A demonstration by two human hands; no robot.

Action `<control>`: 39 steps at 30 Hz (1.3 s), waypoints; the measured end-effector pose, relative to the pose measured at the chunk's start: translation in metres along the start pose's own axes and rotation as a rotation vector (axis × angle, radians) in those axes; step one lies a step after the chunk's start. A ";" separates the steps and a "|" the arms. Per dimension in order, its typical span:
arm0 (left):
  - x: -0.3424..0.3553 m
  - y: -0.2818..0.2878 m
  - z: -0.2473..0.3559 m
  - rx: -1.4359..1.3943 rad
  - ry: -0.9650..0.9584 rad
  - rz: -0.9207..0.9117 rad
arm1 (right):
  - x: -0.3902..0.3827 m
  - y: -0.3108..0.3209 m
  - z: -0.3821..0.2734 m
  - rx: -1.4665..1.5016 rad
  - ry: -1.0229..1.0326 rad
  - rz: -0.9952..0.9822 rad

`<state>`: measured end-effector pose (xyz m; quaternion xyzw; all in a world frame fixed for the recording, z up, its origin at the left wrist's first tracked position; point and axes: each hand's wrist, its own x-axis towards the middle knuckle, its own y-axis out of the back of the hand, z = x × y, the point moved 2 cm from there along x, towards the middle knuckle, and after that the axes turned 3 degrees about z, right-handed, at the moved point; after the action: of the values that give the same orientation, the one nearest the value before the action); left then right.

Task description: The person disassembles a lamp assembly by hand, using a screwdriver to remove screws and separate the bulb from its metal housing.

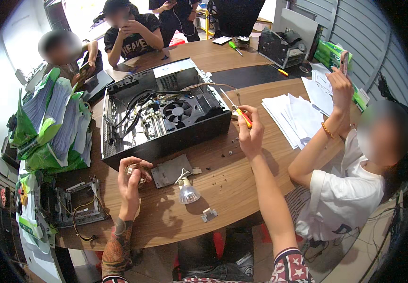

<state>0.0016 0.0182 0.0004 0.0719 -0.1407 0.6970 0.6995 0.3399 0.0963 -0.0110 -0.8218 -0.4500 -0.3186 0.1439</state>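
Observation:
My right hand [252,133] grips a screwdriver [244,117] by its red and yellow handle, the thin shaft slanting up and left beside the computer case. Curled fingers of my left hand [131,181] hold a small shiny metallic part [134,169], its kind partly hidden by them. Just ahead lies the open black computer case [185,137], with a fan [177,112], cables and boards showing inside. A flat grey metal plate [170,171] rests beside my left hand. Close to it are a reflector lamp bulb [188,194] with a white base and a small bracket-like piece [209,215].
Several loose screws [220,181] lie on the wooden table. A metal frame with wires [82,203] and green-wrapped paper stacks [55,127] stand at left. At right are loose papers [291,118] and a seated person [350,188] raising a phone. More people sit or stand beyond the table.

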 end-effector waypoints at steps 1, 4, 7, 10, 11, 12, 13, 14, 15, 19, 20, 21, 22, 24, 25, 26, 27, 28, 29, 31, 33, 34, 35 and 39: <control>-0.001 -0.002 0.001 0.028 -0.031 -0.015 | 0.001 0.000 0.002 -0.011 0.029 0.008; -0.003 -0.008 0.002 0.383 -0.204 -0.050 | 0.001 0.001 0.004 -0.024 0.063 0.022; -0.006 -0.011 0.005 0.599 -0.329 -0.115 | 0.000 -0.001 0.001 -0.016 0.051 0.013; -0.005 -0.013 0.002 0.619 -0.388 -0.121 | 0.000 0.000 0.004 -0.016 0.036 0.003; -0.005 -0.013 0.000 0.617 -0.409 -0.117 | 0.000 0.001 0.004 -0.017 0.035 0.003; -0.005 -0.013 0.001 0.615 -0.410 -0.120 | 0.000 0.001 0.004 -0.019 0.035 0.005; -0.005 -0.013 0.003 0.639 -0.402 -0.118 | 0.000 0.001 0.003 -0.024 0.027 0.008; -0.005 -0.013 0.005 0.666 -0.392 -0.115 | -0.001 0.001 0.002 -0.027 0.016 0.009; -0.006 -0.013 0.005 0.667 -0.391 -0.118 | -0.002 0.001 0.002 -0.028 0.013 0.010; -0.006 -0.017 0.009 0.688 -0.394 -0.138 | -0.001 0.002 0.000 -0.042 0.018 -0.001; -0.006 -0.018 0.010 0.702 -0.390 -0.153 | -0.001 0.002 -0.001 -0.045 0.020 -0.002; -0.006 -0.019 0.012 0.703 -0.389 -0.153 | -0.001 0.001 0.000 -0.045 0.019 -0.003; -0.006 -0.020 0.014 0.731 -0.393 -0.170 | -0.001 0.001 0.000 -0.018 0.002 -0.007; -0.006 -0.020 0.014 0.762 -0.396 -0.186 | -0.001 0.000 0.002 0.011 -0.015 -0.012; -0.006 -0.019 0.012 0.762 -0.382 -0.190 | -0.001 -0.001 0.004 0.004 -0.003 -0.007; -0.006 -0.019 0.010 0.759 -0.368 -0.193 | -0.001 0.000 0.005 -0.005 0.010 -0.002; -0.006 -0.020 0.010 0.759 -0.367 -0.194 | -0.001 0.000 0.006 -0.006 0.010 -0.001; -0.006 -0.021 0.010 0.767 -0.384 -0.193 | -0.001 0.001 0.007 -0.005 0.011 0.002; -0.006 -0.020 0.011 0.776 -0.403 -0.189 | 0.000 0.000 0.006 -0.003 0.015 0.005; -0.006 -0.019 0.013 0.777 -0.397 -0.183 | 0.000 -0.001 0.001 -0.006 0.002 -0.006; -0.006 -0.020 0.012 0.775 -0.389 -0.184 | 0.000 0.001 0.002 -0.015 -0.014 -0.014; -0.006 -0.020 0.011 0.778 -0.384 -0.185 | 0.000 0.002 0.003 -0.028 -0.004 -0.006; -0.006 -0.020 0.011 0.787 -0.378 -0.183 | 0.000 0.001 0.004 -0.034 0.005 0.000; -0.006 -0.018 0.008 0.773 -0.363 -0.177 | -0.001 0.000 0.002 -0.031 0.004 -0.002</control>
<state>0.0185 0.0094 0.0081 0.4615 0.0165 0.6117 0.6423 0.3399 0.0969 -0.0138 -0.8228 -0.4455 -0.3274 0.1317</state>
